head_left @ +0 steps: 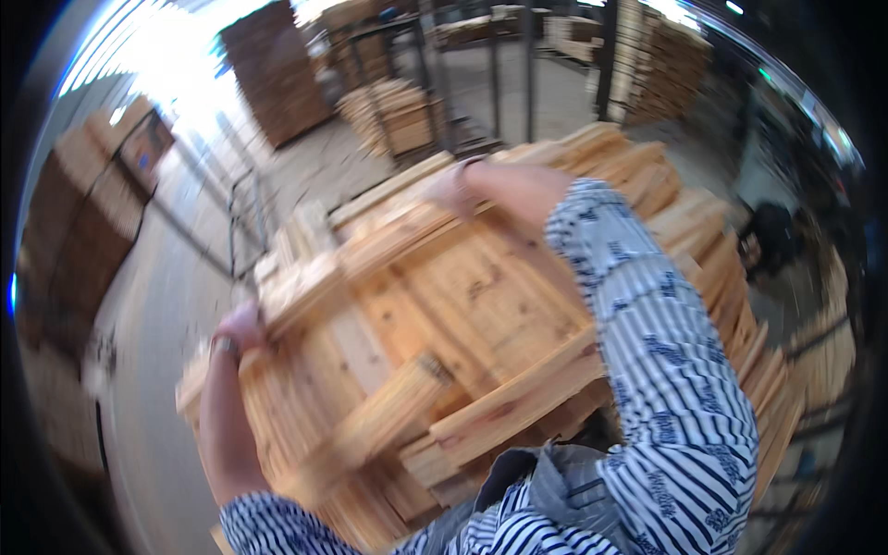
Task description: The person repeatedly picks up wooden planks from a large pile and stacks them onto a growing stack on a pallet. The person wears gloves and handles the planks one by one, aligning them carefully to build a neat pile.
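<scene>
A long pale wooden plank (pixel 393 245) lies across the far side of a pile of boards, between my two hands. My left hand (pixel 240 327) is closed at its left end, though motion smears the fingers. At the far right end, my right hand (pixel 453 189) grips it, also blurred, with the fingertips hidden. Nearer me are flat boards (pixel 481 301) with knots, lying side by side. A short wooden piece (pixel 393 412) rests at a slant over them. Another plank (pixel 518 398) lies along the near edge of the pile.
More stacked boards (pixel 721 250) extend along the right. Black metal posts (pixel 529 74) and a low metal frame (pixel 245 222) stand beyond the pile. Tall timber stacks (pixel 273 74) rise at the back, others (pixel 79 213) at the left. Concrete floor (pixel 166 324) runs along the left.
</scene>
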Tool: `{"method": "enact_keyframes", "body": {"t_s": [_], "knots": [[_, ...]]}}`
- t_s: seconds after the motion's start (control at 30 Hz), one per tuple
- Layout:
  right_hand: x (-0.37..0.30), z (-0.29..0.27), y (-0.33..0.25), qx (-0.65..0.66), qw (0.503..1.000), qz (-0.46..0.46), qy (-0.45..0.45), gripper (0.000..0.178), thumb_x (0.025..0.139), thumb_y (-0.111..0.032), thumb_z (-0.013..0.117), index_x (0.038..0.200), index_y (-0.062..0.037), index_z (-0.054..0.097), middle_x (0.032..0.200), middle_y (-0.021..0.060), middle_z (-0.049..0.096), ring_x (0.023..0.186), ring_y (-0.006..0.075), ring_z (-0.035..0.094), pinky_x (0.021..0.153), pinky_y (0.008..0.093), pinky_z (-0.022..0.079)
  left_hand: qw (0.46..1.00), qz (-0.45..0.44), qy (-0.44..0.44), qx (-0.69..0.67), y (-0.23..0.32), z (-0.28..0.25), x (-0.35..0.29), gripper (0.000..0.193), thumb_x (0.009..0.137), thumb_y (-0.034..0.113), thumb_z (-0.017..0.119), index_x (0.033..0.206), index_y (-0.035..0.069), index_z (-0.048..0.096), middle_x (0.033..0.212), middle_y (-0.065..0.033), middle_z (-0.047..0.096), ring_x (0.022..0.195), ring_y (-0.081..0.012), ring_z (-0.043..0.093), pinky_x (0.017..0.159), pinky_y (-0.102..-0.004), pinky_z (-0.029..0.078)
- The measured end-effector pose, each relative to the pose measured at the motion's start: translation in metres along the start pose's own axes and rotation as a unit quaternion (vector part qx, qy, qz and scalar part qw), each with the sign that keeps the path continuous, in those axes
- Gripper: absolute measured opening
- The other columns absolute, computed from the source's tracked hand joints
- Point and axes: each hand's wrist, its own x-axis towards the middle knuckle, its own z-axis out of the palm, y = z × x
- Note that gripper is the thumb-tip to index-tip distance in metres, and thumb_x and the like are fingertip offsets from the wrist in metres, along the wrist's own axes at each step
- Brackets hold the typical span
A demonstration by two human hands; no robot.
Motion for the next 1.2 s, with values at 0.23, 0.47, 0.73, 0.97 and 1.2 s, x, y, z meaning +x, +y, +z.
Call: {"method": "enact_keyframes", "body": {"t_s": [0.23, 0.47, 0.73, 0.97, 1.2], "knots": [[-0.02, 0.01, 0.011, 0.104, 0.994, 0.028, 0.002, 0.051, 0.068, -0.006, 0.081, 0.117, -0.0035, 0.066, 0.108, 0.0198, 0.071, 0.097, 0.0313, 0.07, 0.078, 0.0456, 0.056, 0.999, 0.041, 0.005, 0.025, 0.006, -0.018, 0.014, 0.083, 0.047, 0.035, 0.099, 0.111, 0.007, 0.055, 0.111, -0.0185, 0.068, 0.107, -0.0401, 0.065, 0.092, -0.0452, 0.053], [-0.058, 0.058, -0.044, 0.202, 0.891, 0.072, 0.401, 0.032, 0.082, -0.024, 0.068, 0.111, -0.0094, 0.073, 0.113, 0.0165, 0.071, 0.11, 0.0323, 0.067, 0.093, 0.0452, 0.055, 0.996, 0.035, 0.04, 0.072, -0.013, -0.004, 0.059, 0.085, 0.05, 0.042, 0.094, 0.115, 0.007, 0.051, 0.116, -0.0203, 0.066, 0.11, -0.0433, 0.063, 0.09, -0.0522, 0.054], [-0.334, 0.195, -0.183, 0.22, 0.638, -0.064, 0.736, 0.045, 0.092, -0.02, 0.064, 0.132, -0.002, 0.053, 0.125, 0.0174, 0.059, 0.114, 0.035, 0.06, 0.095, 0.0455, 0.051, 0.99, 0.066, 0.108, 0.069, 0.082, -0.025, 0.071, 0.088, 0.064, 0.047, 0.084, 0.13, 0.008, 0.042, 0.132, -0.0193, 0.053, 0.123, -0.041, 0.052, 0.102, -0.0485, 0.044], [-0.41, 0.513, -0.336, 0.65, 0.39, 0.575, 0.307, 0.054, 0.089, -0.039, 0.059, 0.128, -0.0015, 0.06, 0.122, 0.0232, 0.066, 0.113, 0.0359, 0.064, 0.098, 0.0416, 0.05, 0.96, 0.118, 0.252, -0.022, 0.185, -0.066, 0.02, 0.09, 0.077, 0.051, 0.076, 0.144, 0.009, 0.034, 0.147, -0.0184, 0.041, 0.135, -0.0389, 0.042, 0.112, -0.0453, 0.035], [-0.536, 0.698, -0.378, 0.616, 0.161, 0.749, 0.183, 0.061, 0.091, -0.051, 0.054, 0.117, 0.0033, 0.067, 0.115, 0.0264, 0.069, 0.108, 0.0373, 0.067, 0.093, 0.0427, 0.051, 0.842, 0.375, 0.211, -0.325, 0.341, -0.091, -0.14, 0.092, 0.089, 0.055, 0.067, 0.158, 0.009, 0.025, 0.162, -0.0174, 0.03, 0.147, -0.0369, 0.032, 0.122, -0.0421, 0.027]]}}
